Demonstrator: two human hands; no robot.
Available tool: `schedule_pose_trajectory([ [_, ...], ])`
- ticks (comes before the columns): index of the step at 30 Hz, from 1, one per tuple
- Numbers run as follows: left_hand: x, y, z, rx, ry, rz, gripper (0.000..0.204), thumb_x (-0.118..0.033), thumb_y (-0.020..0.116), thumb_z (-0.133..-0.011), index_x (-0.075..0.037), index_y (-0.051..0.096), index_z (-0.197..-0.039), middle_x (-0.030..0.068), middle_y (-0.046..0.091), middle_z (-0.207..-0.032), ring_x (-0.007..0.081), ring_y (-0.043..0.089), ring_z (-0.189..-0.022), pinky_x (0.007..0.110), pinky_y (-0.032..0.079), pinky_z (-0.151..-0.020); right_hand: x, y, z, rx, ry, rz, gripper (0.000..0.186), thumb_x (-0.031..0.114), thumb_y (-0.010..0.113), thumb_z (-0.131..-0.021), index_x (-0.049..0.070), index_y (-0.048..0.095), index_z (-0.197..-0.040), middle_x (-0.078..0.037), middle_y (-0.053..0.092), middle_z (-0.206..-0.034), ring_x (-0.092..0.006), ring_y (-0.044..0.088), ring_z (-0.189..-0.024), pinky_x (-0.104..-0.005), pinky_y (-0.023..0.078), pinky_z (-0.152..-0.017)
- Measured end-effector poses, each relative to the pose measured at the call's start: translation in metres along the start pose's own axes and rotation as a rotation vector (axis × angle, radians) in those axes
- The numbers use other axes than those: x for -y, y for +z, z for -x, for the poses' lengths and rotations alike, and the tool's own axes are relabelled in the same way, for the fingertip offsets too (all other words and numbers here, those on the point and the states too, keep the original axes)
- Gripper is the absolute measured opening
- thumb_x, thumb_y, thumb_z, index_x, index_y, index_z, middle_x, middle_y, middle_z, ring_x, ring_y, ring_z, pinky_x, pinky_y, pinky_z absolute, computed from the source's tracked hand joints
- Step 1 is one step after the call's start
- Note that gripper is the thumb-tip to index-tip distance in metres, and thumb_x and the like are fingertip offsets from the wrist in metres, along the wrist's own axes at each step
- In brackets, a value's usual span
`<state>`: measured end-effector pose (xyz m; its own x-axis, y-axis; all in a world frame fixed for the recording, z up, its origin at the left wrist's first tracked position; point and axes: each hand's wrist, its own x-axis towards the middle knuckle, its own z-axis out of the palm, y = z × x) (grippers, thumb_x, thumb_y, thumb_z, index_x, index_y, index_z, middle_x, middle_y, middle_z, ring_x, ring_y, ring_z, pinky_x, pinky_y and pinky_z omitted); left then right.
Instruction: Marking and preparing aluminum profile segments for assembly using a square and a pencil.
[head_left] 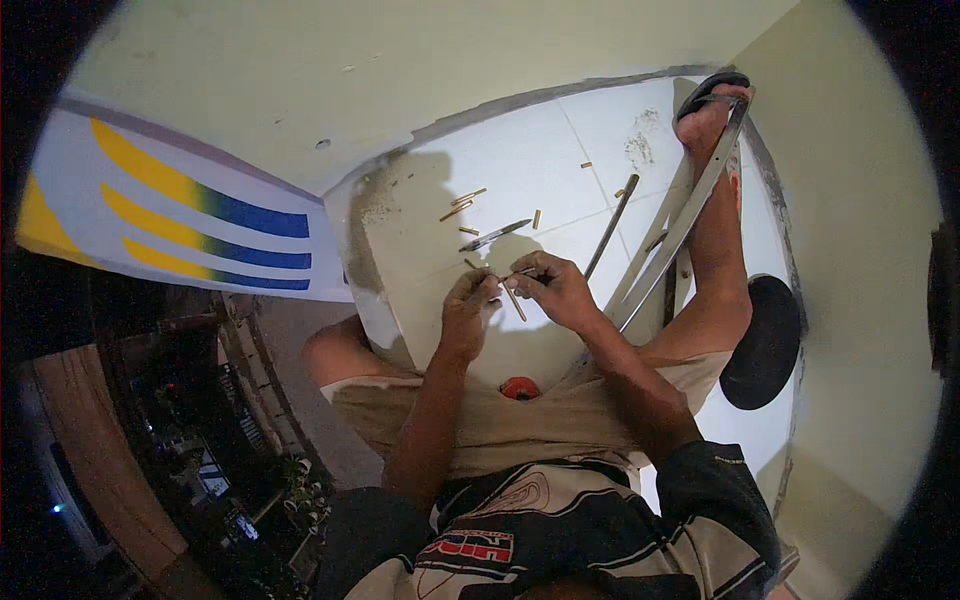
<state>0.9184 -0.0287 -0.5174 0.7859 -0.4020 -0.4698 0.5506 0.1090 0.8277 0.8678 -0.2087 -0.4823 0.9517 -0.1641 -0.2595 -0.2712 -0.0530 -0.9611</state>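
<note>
Presently, the left hand (470, 308) pinches a thin brass-coloured rod (515, 304), near the view's centre; the right hand (560, 296) appears pinched on a small dark piece (518, 271), too small to identify. Caution: slack fingertip pressure could let the rod slip, strike the tiled floor (530, 140) and roll toward the pen (495, 236) at 12 o'clock.
</note>
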Motion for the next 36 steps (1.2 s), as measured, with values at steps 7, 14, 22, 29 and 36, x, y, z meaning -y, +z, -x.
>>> schedule_pose_trajectory([
  [7,0.032,-0.003,-0.009,0.088,-0.215,0.513,0.026,-0.022,0.068,-0.096,-0.009,0.059,-0.116,0.0001,0.058,-0.099,0.013,0.055,-0.092,0.031,0.048,-0.084,0.02,0.0,0.012,0.096,-0.044,0.233,0.037,0.01,0.067,-0.091,0.001,0.06,-0.126,-0.014,0.071,-0.098,-0.0203,0.067,-0.081,-0.033,0.054,-0.078],
  [14,0.026,0.0,-0.009,0.09,-0.269,0.516,0.02,-0.021,0.069,-0.094,-0.01,0.063,-0.109,-0.0015,0.061,-0.095,0.0119,0.057,-0.089,0.034,0.048,-0.084,0.003,-0.068,0.019,-0.199,0.109,0.801,0.034,0.011,0.062,-0.089,0.002,0.063,-0.122,-0.023,0.07,-0.105,-0.0335,0.07,-0.097,-0.0408,0.054,-0.086],
  [22,0.026,-0.007,-0.015,0.096,-0.241,0.561,0.026,-0.021,0.07,-0.094,-0.008,0.062,-0.114,0.004,0.062,-0.103,0.017,0.061,-0.093,0.039,0.049,-0.094,-0.04,-0.061,0.013,-0.135,0.013,0.878,0.032,0.021,0.068,-0.086,0.008,0.068,-0.115,-0.017,0.07,-0.107,-0.036,0.069,-0.095,-0.0443,0.054,-0.086],
  [29,0.026,-0.025,-0.013,0.077,-0.169,0.439,0.041,-0.016,0.067,-0.093,-0.006,0.052,-0.129,0.0087,0.059,-0.118,0.024,0.059,-0.116,0.041,0.048,-0.1,-0.037,-0.087,-0.027,-0.456,0.191,0.842,0.029,0.021,0.063,-0.089,0.008,0.07,-0.114,-0.018,0.071,-0.106,-0.0358,0.068,-0.099,-0.0434,0.053,-0.087],
  [36,0.034,-0.024,-0.02,0.189,-0.098,0.454,0.04,-0.02,0.066,-0.094,-0.013,0.053,-0.131,0.0022,0.061,-0.114,0.0159,0.058,-0.101,0.032,0.045,-0.085,-0.014,-0.16,-0.032,-0.746,0.307,0.866,0.029,0.021,0.064,-0.088,0.008,0.069,-0.113,-0.023,0.069,-0.107,-0.0391,0.067,-0.099,-0.0458,0.053,-0.087],
])
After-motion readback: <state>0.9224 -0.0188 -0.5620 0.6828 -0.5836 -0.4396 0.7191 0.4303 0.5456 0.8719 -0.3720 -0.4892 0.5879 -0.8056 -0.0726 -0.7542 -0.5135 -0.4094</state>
